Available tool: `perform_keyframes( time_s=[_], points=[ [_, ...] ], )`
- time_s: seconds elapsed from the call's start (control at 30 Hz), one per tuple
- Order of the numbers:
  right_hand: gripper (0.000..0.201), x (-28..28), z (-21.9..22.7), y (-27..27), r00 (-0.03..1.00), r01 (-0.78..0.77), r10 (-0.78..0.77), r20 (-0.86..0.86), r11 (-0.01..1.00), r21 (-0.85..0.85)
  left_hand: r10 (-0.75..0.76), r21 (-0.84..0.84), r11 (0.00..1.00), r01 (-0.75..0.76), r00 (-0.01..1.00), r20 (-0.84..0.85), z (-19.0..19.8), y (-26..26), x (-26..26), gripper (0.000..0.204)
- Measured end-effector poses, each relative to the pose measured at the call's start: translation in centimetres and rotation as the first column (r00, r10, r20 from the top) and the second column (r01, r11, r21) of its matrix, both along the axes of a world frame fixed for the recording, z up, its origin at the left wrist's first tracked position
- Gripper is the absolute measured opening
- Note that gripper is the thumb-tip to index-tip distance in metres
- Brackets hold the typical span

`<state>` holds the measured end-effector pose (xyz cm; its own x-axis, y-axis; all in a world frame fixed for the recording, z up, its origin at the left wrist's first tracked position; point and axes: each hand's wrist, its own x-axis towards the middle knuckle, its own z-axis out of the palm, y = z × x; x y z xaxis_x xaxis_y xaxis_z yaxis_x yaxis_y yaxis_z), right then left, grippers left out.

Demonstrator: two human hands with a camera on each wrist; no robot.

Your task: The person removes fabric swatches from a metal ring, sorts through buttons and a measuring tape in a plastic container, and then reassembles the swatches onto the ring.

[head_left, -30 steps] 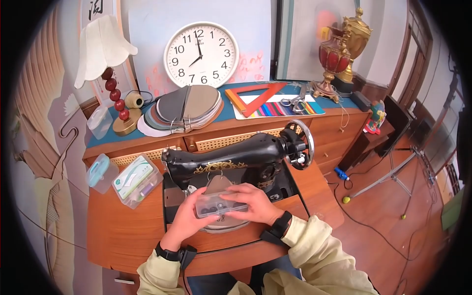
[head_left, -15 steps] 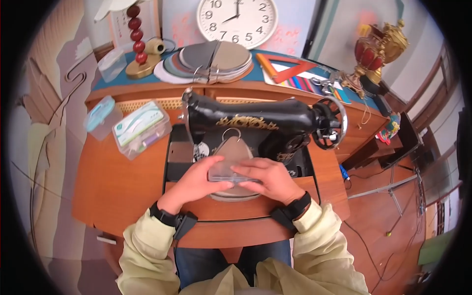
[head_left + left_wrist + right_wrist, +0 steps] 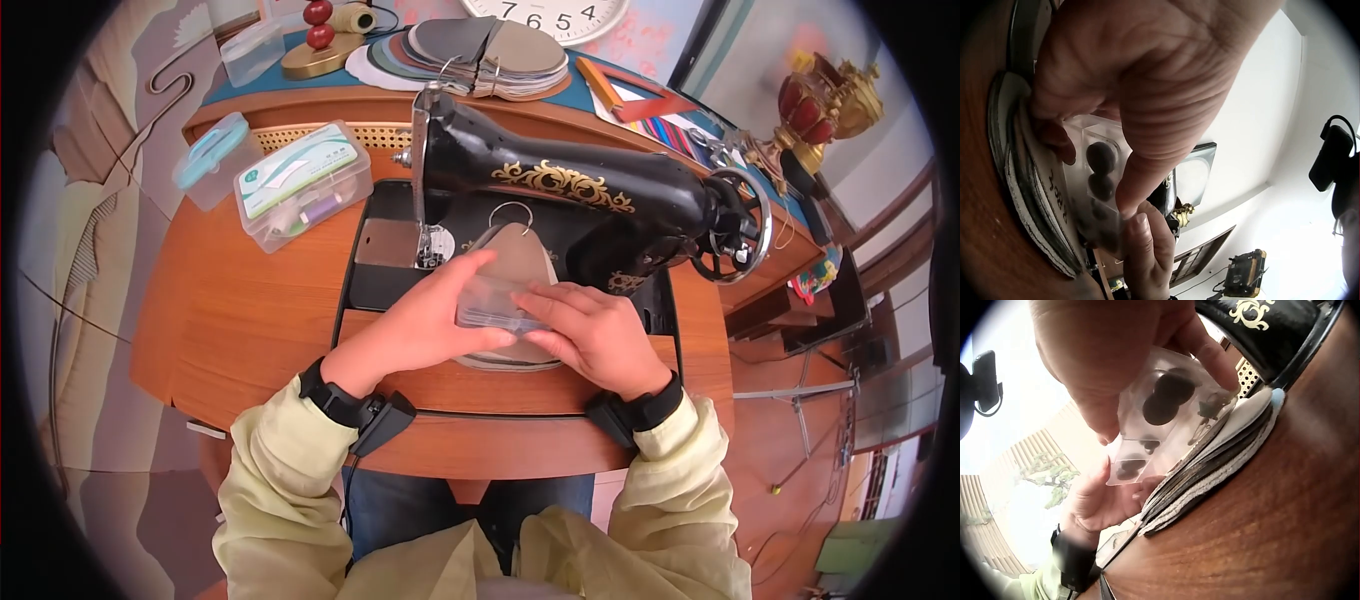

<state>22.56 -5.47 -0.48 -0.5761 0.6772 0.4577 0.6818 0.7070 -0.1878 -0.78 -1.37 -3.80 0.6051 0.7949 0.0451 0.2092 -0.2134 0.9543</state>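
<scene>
Both hands grip a small clear plastic compartment box [image 3: 488, 303] from its two sides. My left hand [image 3: 425, 318] has its thumb along the near edge, and my right hand [image 3: 608, 335] lays its fingers over the other end. Dark round pieces [image 3: 1169, 397] show through the box wall in the right wrist view, with smaller dark bits in other compartments. Right under the box lies a stack of grey-beige fabric swatches [image 3: 520, 262] on a metal ring [image 3: 512, 207]. The box's lid looks closed in the head view.
A black sewing machine [image 3: 560, 172] with gold ornament stands just behind the hands. On the wooden table's left are a clear box with thread [image 3: 305, 190] and a blue-lidded box [image 3: 212, 160]. More swatches [image 3: 480, 55], a triangle ruler [image 3: 650, 106] and scissors lie on the back shelf.
The head view has tilted down and come closer, so the clock is mostly cut off. The hands have lowered the compartment box and tipped it flatter over the swatches, still holding it.
</scene>
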Motion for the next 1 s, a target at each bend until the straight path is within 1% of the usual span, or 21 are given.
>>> perform_keyframes(
  time_s=[0.1, 0.17, 0.23, 0.3, 0.33, 0.43, 0.5, 0.53, 0.6, 0.63, 0.7, 0.73, 0.83, 0.93, 1.0],
  points=[
    [0.034, -0.2, 0.2, 0.0, 1.0, -0.007, 0.007, 0.014, 1.0, -0.013, 0.011, 0.015, 1.0, -0.011, 1.0, -0.009, -0.1, -0.1, 0.0, 0.085],
    [0.034, -0.2, 0.2, 0.0, 1.0, -0.017, 0.017, 0.025, 1.0, -0.006, 0.014, 0.056, 0.998, -0.012, 0.999, -0.029, 0.0, -0.1, -0.1, 0.087],
    [0.041, 0.0, 0.4, 0.1, 0.999, -0.039, 0.037, -0.022, 0.996, -0.084, 0.008, 0.127, 0.992, -0.002, 0.999, -0.048, 0.3, -0.1, -0.1, 0.088],
    [0.044, 0.3, 0.7, 0.1, 0.996, -0.06, 0.046, -0.083, 0.982, -0.177, 0.011, 0.125, 0.992, -0.007, 0.999, -0.03, 0.4, -0.2, 0.0, 0.09],
    [0.047, 0.5, 0.7, 0.1, 0.993, -0.059, 0.039, -0.108, 0.98, -0.188, 0.011, 0.124, 0.992, -0.009, 1.0, -0.021, 0.5, -0.3, 0.1, 0.092],
    [0.052, 0.7, 0.2, 0.3, 0.979, -0.069, 0.025, -0.203, 0.974, -0.215, -0.026, 0.061, 0.998, 0.021, 0.997, 0.079, 0.2, 0.1, 0.1, 0.096],
    [0.051, 0.8, -0.4, 0.5, 0.957, -0.083, 0.014, -0.291, 0.971, -0.226, -0.034, 0.107, 0.994, 0.02, 0.991, 0.126, 0.3, 0.3, 0.2, 0.098],
    [0.05, 1.0, -0.5, 0.5, 0.951, -0.072, -0.004, -0.309, 0.969, -0.235, -0.039, 0.131, 0.991, 0.02, 0.988, 0.149, 0.4, 0.4, 0.2, 0.099],
    [0.047, 1.4, -0.8, 0.6, 0.939, -0.051, -0.041, -0.343, 0.966, -0.254, -0.032, 0.097, 0.995, 0.014, 0.981, 0.191, 1.3, 0.2, 0.1, 0.098],
    [0.046, 1.3, -1.1, 0.6, 0.89, -0.053, -0.109, -0.443, 0.94, -0.336, -0.028, 0.079, 0.997, 0.012, 0.977, 0.212, 1.7, 0.2, 0.0, 0.097],
    [0.043, 1.2, -1.7, 0.5, 0.752, -0.085, -0.265, -0.603, 0.869, -0.488, -0.059, 0.136, 0.99, 0.028, 0.97, 0.235, 1.9, 0.3, 0.1, 0.097],
    [0.045, 1.5, -1.8, 0.7, 0.749, -0.098, -0.264, -0.608, 0.863, -0.496, -0.076, 0.164, 0.986, 0.036, 0.966, 0.246, 2.1, 0.3, 0.1, 0.096],
    [0.04, 1.9, -2.2, 0.8, 0.739, -0.103, -0.235, -0.631, 0.886, -0.451, -0.075, 0.223, 0.974, 0.042, 0.987, 0.143, 3.3, -0.1, 0.0, 0.098],
    [0.032, 1.7, -2.6, 0.7, 0.634, -0.088, -0.269, -0.725, 0.906, -0.413, -0.083, 0.153, 0.987, 0.049, 0.971, 0.224, 2.6, 0.2, 0.1, 0.106],
    [0.026, 1.5, -2.7, 0.7, 0.584, -0.113, -0.277, -0.763, 0.903, -0.414, -0.098, 0.172, 0.983, 0.062, 0.973, 0.208, 2.0, 0.5, 0.0, 0.109]
  ],
)
